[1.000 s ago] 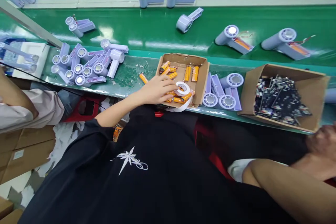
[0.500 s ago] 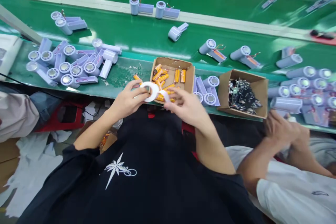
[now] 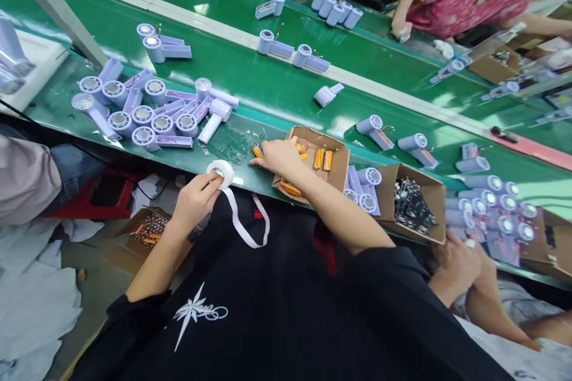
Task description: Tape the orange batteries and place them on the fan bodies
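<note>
My left hand [image 3: 195, 197] pinches a roll of white tape [image 3: 226, 171] above the bench's front edge. From the roll a loose strip of tape [image 3: 241, 231] hangs in a loop in front of my black shirt. My right hand [image 3: 282, 158] reaches over the left side of a cardboard box [image 3: 337, 149]. Its thumb and fingertips are closed around an orange battery [image 3: 256, 151] lying on the bench beside that box. More orange batteries [image 3: 319, 158] lie in the box, partly hidden by my right hand and forearm.
Lilac fan housings [image 3: 143, 114] are heaped left, with others on the green conveyor [image 3: 214, 53]. Right of the batteries stands a box of circuit boards [image 3: 388, 190]. A co-worker's hands [image 3: 460, 262] are further right. An open carton [image 3: 123, 253] stands on the floor.
My right hand has left the tape and moved to the battery beside the box. My left hand has drawn the roll leftward, its strip now dangling. The camera view has shifted.
</note>
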The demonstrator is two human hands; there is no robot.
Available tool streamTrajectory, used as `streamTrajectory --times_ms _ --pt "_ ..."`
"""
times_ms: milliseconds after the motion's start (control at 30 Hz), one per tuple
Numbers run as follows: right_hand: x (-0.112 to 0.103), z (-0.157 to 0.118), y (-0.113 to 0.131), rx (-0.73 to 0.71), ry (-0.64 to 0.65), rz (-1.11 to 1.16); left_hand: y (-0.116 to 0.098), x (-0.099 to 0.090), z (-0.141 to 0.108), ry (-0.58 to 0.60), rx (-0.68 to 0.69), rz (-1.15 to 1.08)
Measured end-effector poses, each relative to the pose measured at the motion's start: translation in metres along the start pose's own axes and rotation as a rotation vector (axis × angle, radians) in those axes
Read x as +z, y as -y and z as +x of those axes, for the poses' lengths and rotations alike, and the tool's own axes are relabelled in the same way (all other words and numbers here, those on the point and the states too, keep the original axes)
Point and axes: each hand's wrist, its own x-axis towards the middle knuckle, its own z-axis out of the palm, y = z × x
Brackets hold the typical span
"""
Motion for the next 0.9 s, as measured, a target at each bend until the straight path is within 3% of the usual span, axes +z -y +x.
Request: streamTrajectory --times_ms 67,133,333,500,600,733,833,900 --pt "-0.001 0.019 0.001 -0.002 0.076 -0.028 -0.004 0.001 0.004 0.021 0.010 -0.003" --pt "-0.003 0.017 -0.008 -0.071 0.076 0.069 -0.008 0.000 0.011 0.030 0.058 0.002" --pt "-0.005 -0.063 -0.055 -0.284 -0.088 0.985 -0.030 -0.012 0.042 0.160 0.302 0.023" --pt "-0.003 -0.114 -0.069 -0.281 -0.197 0.982 -0.058 -0.012 0.076 0.245 0.467 0.034" --pt "-0.006 -0.125 -0.081 -0.301 -0.184 0.887 -0.075 -0.008 0.094 0.298 0.526 0.043" --pt "-0.006 -0.131 -0.105 -0.368 -0.132 0.841 -0.094 -0.007 0.116 0.391 0.674 0.231" --pt "0.010 -0.134 -0.109 -0.322 -0.163 1.002 -0.103 -0.006 0.130 0.409 0.746 0.321" --pt "0.030 -0.133 -0.097 -0.197 -0.317 1.264 -0.108 0.000 0.135 0.345 0.744 0.310"
